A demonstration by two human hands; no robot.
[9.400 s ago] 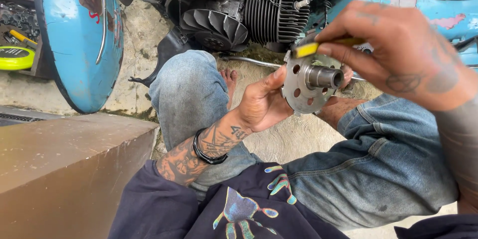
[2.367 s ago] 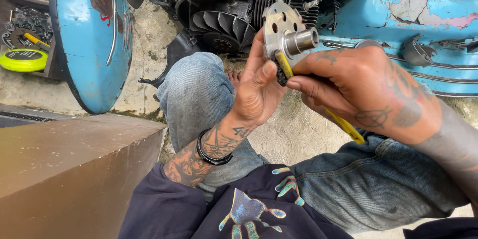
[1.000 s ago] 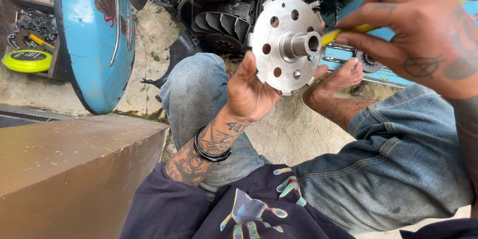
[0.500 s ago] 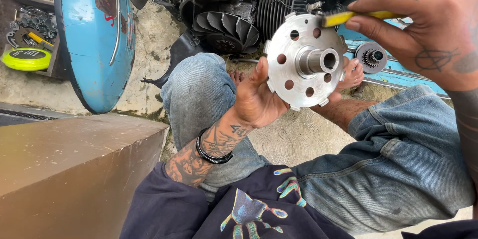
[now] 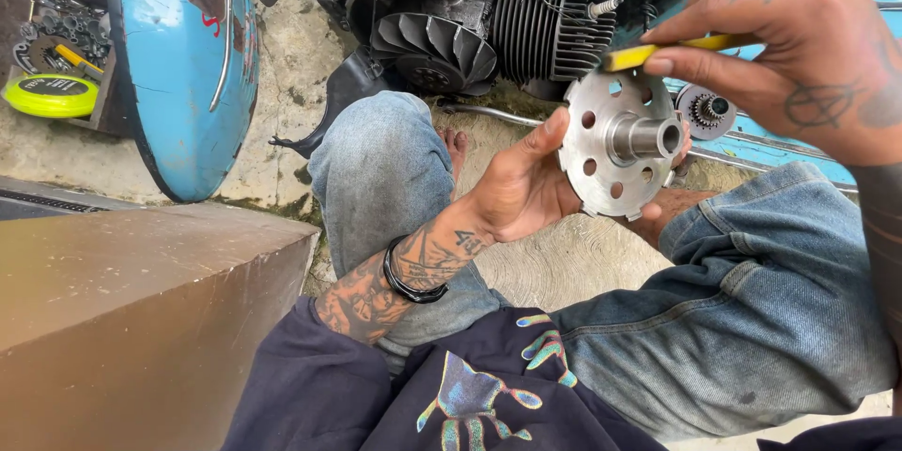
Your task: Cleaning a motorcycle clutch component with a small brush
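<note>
Left hand cradles a round, holed metal hub above the lap, fingers curled around its rim. Right hand pinches a yellow-handled tool against the hub's top edge; work looks midway.

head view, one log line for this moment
left hand: holds metal disc | right hand: yellow tool at disc rim | engine behind

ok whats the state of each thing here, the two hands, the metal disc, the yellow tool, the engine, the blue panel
left hand: grips the disc's edge from behind
right hand: pinches the yellow tool
perforated metal disc: held upright, hub facing the camera
yellow tool: tip at the disc's upper rim
engine: exposed, fan and cooling fins uncovered
blue body panel: standing on edge on the ground
small gear: lying by the blue bodywork
</note>
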